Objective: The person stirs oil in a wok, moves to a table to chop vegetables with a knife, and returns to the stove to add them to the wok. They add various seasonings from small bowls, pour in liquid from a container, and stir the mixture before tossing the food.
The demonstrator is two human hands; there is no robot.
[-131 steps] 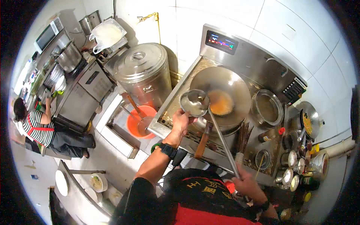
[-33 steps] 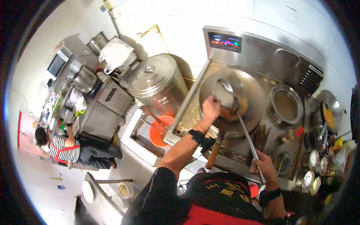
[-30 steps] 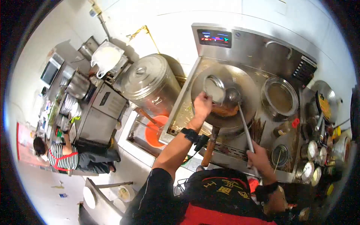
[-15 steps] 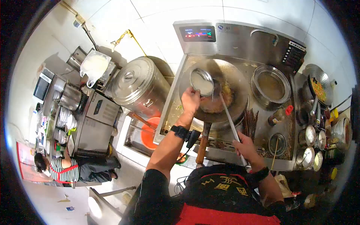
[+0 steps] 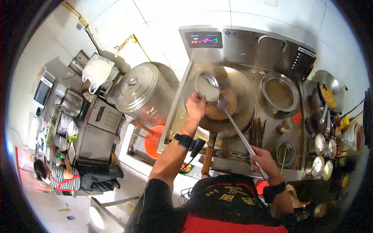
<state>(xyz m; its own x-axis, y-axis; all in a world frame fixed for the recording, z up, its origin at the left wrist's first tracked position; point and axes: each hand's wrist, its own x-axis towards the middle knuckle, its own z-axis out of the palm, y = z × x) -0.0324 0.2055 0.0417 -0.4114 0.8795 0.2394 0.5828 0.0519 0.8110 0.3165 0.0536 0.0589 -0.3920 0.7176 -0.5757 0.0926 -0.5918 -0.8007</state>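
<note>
The left hand [image 5: 195, 106] gripped a metal bowl [image 5: 208, 86] tilted over the wok [image 5: 243, 85]; the right hand [image 5: 264, 161] clasped the ladle [image 5: 241, 134] at its far end, clear of heat.

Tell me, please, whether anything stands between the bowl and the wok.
Nothing visible does. The left hand tips the bowl directly over the wok; the ladle, in the right hand, dips into the wok beside it.

Nothing can be read for certain. Beyond the left hand [image 5: 195, 106], the display [image 5: 203, 39] on the stove [image 5: 248, 48] glows with red, blue and green marks too small to make out. A round blue badge [image 5: 226, 33] sits just beside it. Nearer the body than that hand, yellow characters [image 5: 225, 193] cross the person's black top [image 5: 202, 213], illegible at this angle.
</note>
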